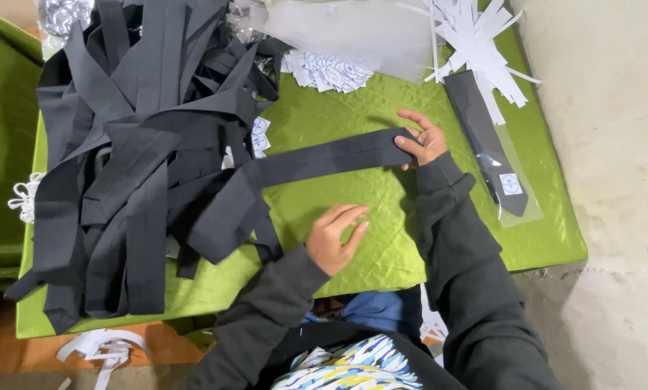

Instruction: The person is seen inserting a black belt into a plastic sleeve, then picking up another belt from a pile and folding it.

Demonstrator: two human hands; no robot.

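A dark grey necktie [324, 159] lies stretched across the green cloth of the table [381, 245]. My right hand [423, 139] grips its narrow right end, thumb on top. My left hand [336, 237] rests on the green cloth below the tie, fingers apart and slightly curled, holding nothing. The tie's wide end runs left into a big heap of the same dark ties [143, 144].
A packed tie in a clear sleeve [491, 148] lies at the right of the table. White paper strips [475, 36], small printed tags [327, 71] and clear plastic sleeves [360, 29] sit at the back. A concrete floor [612, 180] is at the right.
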